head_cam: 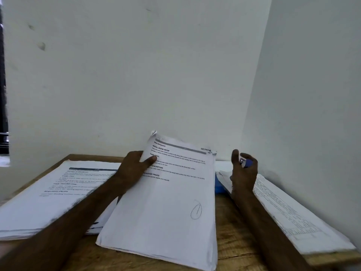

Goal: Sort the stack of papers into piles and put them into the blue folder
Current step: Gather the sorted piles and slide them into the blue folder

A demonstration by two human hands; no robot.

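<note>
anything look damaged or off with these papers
Yes. The paper bundle that the left hand grips has both top corners crumpled and curled, and a pen loop is scrawled low on its front page.

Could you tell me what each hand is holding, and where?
The left hand pinches the middle sheaf of papers at its upper left edge; the right hand holds a small blue object in curled fingers.

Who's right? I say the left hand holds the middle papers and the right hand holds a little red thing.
Not quite: the head view shows the little thing in the right hand is blue, not red. The left hand does hold the middle papers.
</note>
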